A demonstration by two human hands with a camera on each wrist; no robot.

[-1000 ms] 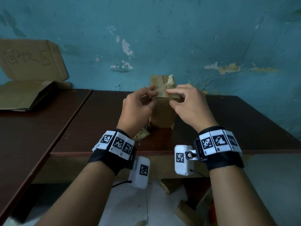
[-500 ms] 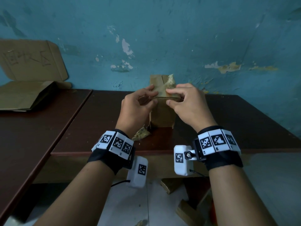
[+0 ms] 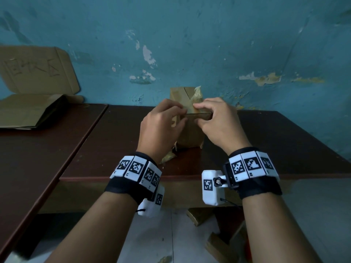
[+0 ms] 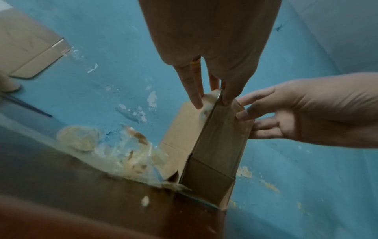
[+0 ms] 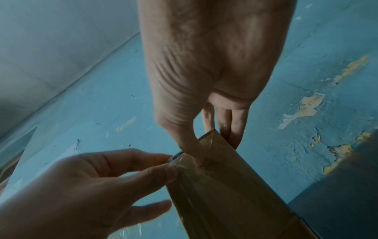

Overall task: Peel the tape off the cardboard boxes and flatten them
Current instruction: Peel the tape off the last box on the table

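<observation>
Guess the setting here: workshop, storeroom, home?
Probably a bare back room or storeroom used for sorting cardboard, not a home. The blue wall has peeling paint, two plain dark wooden tables stand against it, and flattened cardboard is piled at the left with a hand-lettered cardboard sign above it.

Small brown cardboard box (image 3: pixel 190 135) upright on dark table, top flaps raised, crumpled clear tape (image 3: pixel 197 95) clinging at top.

Box (image 3: pixel 191 133) front behind hands (image 3: pixel 161 126)
</observation>
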